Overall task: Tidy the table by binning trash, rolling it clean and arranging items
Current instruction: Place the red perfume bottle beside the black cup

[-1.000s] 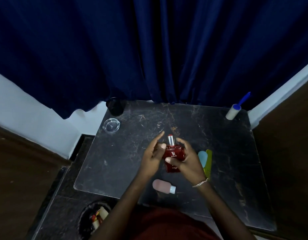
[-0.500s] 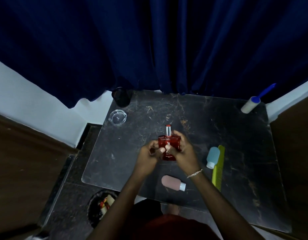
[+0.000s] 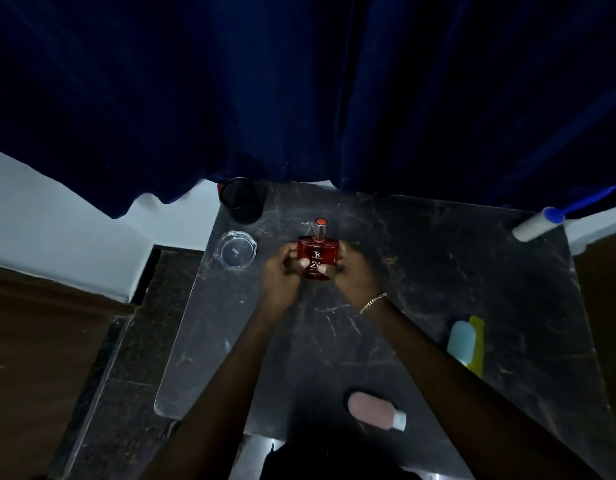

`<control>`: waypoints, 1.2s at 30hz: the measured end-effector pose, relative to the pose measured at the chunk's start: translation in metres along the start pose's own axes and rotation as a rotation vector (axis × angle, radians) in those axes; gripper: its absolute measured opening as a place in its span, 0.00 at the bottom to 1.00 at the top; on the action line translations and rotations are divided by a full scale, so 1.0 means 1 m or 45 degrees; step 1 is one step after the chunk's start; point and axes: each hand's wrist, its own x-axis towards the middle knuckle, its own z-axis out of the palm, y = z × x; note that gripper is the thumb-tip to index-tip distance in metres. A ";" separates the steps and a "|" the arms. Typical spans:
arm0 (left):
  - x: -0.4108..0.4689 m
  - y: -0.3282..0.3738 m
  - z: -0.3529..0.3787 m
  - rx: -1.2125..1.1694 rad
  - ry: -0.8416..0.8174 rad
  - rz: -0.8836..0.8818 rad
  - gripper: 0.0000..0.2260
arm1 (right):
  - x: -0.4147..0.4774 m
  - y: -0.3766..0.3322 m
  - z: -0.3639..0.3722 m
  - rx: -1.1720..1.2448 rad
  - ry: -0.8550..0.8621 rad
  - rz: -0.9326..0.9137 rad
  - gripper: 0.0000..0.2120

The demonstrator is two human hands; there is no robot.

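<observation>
**Glass perfume bottle held in both hands over the table's far side**

The left hand (image 3: 282, 268) and right hand (image 3: 355, 271) clasp the red perfume bottle (image 3: 317, 256) by its flat sides, upright, toward the far left of the dark marble table (image 3: 438, 271), near the glass ashtray (image 3: 235, 252) and black cup (image 3: 242, 200). It looks like hard, smooth glass: probably weighty, slippery and breakable on stone, so the body is a safer hold than the narrow sprayer. A lint roller (image 3: 535, 225) lies at the far right corner; a blue curtain (image 3: 299, 98) hangs behind.
</observation>
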 end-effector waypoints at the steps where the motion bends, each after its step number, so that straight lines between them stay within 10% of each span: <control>1: 0.009 -0.005 -0.002 0.013 0.001 0.007 0.11 | 0.011 0.001 0.005 -0.027 0.019 0.001 0.23; 20: 0.151 -0.066 0.005 0.099 -0.053 0.016 0.28 | 0.168 0.019 0.061 -0.301 0.185 -0.141 0.21; 36: 0.164 -0.066 0.005 0.088 -0.020 0.078 0.23 | 0.185 0.017 0.061 -0.340 0.173 -0.168 0.19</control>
